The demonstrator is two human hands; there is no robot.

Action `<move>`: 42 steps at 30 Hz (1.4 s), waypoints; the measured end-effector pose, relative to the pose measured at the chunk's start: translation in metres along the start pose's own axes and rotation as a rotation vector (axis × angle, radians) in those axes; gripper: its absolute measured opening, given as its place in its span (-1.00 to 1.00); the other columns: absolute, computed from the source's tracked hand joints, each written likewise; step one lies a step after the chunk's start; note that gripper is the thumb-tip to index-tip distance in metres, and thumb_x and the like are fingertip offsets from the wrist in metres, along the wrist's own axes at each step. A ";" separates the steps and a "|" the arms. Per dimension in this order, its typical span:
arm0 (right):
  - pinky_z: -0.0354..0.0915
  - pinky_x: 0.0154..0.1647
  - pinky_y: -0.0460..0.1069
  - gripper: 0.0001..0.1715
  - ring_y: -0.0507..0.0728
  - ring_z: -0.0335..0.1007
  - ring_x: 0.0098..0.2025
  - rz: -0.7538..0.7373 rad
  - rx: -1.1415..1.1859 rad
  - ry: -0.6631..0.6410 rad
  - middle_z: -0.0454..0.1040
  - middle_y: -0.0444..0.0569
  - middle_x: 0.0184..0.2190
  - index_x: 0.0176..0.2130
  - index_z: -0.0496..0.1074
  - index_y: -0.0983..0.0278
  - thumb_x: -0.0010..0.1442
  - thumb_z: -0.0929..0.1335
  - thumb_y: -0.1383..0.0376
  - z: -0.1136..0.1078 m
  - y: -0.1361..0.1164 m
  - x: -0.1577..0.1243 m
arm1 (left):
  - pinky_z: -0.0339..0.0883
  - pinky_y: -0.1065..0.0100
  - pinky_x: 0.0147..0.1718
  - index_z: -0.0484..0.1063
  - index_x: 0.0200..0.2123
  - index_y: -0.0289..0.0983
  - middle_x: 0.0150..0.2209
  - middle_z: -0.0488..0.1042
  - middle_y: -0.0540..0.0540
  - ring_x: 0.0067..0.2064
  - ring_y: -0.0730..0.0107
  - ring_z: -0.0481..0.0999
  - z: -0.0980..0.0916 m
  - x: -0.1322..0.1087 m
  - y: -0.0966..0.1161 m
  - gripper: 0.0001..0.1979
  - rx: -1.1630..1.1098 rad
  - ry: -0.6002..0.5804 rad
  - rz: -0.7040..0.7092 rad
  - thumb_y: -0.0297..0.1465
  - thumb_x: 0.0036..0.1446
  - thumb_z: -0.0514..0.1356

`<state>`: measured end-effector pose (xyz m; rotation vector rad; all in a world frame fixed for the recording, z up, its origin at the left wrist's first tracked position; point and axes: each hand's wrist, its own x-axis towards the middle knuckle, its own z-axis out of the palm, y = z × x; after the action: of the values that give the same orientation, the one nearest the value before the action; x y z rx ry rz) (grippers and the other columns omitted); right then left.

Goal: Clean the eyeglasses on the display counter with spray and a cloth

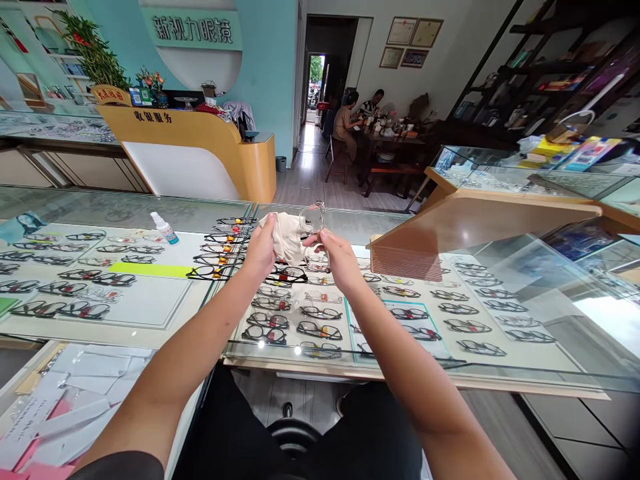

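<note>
The cloth is plain cream, and the held glasses are clear and thinly rimmed in silver. The spray bottle is white with some blue, the flat strip bright yellow-green. The stacked frames are black, dotted with yellow and red. The display sheet is white edged in teal, the mat striped reddish brown. Black trousers, a dark grey sleeve, white and pink papers. The wall is turquoise, the far counter orange-tan with white.

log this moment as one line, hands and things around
left hand: holding cloth | right hand: holding glasses | spray bottle: on counter, left of both hands
</note>
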<state>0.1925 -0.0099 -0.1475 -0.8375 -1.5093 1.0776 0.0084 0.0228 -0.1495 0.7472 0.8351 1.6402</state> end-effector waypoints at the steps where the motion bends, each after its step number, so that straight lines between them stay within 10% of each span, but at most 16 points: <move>1: 0.33 0.05 0.10 -0.33 0.22 0.43 -0.03 0.000 0.005 -0.010 0.62 0.05 -0.10 -0.33 0.64 0.19 0.42 0.35 -0.27 -0.002 -0.001 0.001 | 0.58 0.36 -0.15 0.59 -0.15 -0.23 -0.25 0.68 -0.04 -0.19 0.33 0.70 -0.001 0.000 0.001 -0.48 0.003 -0.003 0.017 0.06 0.14 0.57; 6: 0.35 -0.02 0.10 -0.37 0.19 0.41 -0.16 0.055 0.090 -0.096 0.59 0.03 -0.26 -0.37 0.62 0.20 0.35 0.41 -0.26 -0.018 -0.010 0.006 | 0.30 0.39 -0.48 0.55 -0.35 -0.17 -0.55 0.29 0.08 -0.52 0.46 0.31 -0.002 -0.004 0.010 -0.37 0.103 -0.176 0.013 0.31 0.17 0.40; 11: 0.32 -0.11 0.07 -0.36 0.16 0.38 -0.22 0.118 0.124 -0.248 0.56 0.01 -0.33 -0.42 0.66 0.21 0.26 0.49 -0.27 -0.033 -0.024 0.008 | 0.28 0.28 -0.37 0.23 -0.65 -0.17 -0.55 0.22 -0.02 -0.45 0.37 0.28 -0.001 -0.015 0.012 -0.18 0.275 -0.295 0.264 0.41 0.21 0.25; 16: 0.29 -0.18 0.06 -0.34 0.14 0.34 -0.27 0.123 0.056 -0.329 0.59 0.00 -0.34 -0.42 0.68 0.21 0.29 0.47 -0.27 -0.043 -0.032 0.007 | 0.41 0.20 -0.14 0.60 -0.27 -0.16 -0.20 0.57 -0.13 -0.20 0.20 0.49 -0.006 -0.022 0.011 -0.31 0.621 -0.245 0.663 0.34 -0.04 0.51; 20: 0.25 -0.23 0.05 -0.34 0.12 0.32 -0.31 0.130 0.016 -0.416 0.59 0.00 -0.37 -0.43 0.69 0.23 0.33 0.45 -0.25 -0.051 -0.034 0.007 | 0.45 0.01 0.17 0.61 0.17 -0.16 0.22 0.61 -0.32 0.22 -0.14 0.56 -0.010 -0.022 0.010 -0.02 0.836 -0.329 0.873 0.33 -0.18 0.58; 31: 0.32 0.03 0.12 -0.38 0.20 0.45 -0.21 0.122 -0.078 -0.545 0.65 -0.03 -0.36 -0.41 0.70 0.18 0.43 0.40 -0.18 -0.063 -0.033 0.007 | 0.45 -0.06 0.27 0.66 0.20 -0.15 0.14 0.71 -0.30 0.17 -0.18 0.66 -0.012 -0.020 0.007 -0.06 0.968 -0.423 0.898 0.30 -0.11 0.57; 37: 0.35 0.00 0.14 -0.42 0.20 0.46 -0.23 0.027 -0.145 -0.401 0.63 -0.01 -0.36 -0.41 0.71 0.18 0.40 0.44 -0.16 -0.060 -0.035 0.007 | 0.45 -0.07 0.31 0.68 0.16 -0.13 0.16 0.71 -0.31 0.20 -0.19 0.66 -0.013 -0.019 0.007 -0.17 0.978 -0.407 0.922 0.26 -0.02 0.56; 42: 0.34 0.03 0.18 -0.50 0.25 0.45 -0.14 -0.267 -0.286 0.154 0.56 0.00 -0.30 -0.33 0.62 0.15 0.43 0.40 -0.13 -0.052 -0.029 0.007 | 0.47 -0.08 0.29 0.67 0.13 -0.14 0.13 0.72 -0.31 0.18 -0.20 0.67 -0.016 -0.017 0.011 -0.19 0.940 -0.283 0.993 0.24 -0.05 0.58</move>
<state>0.2427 -0.0031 -0.1154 -0.8627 -1.6112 0.5974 -0.0068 0.0018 -0.1504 2.2725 1.1038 1.8276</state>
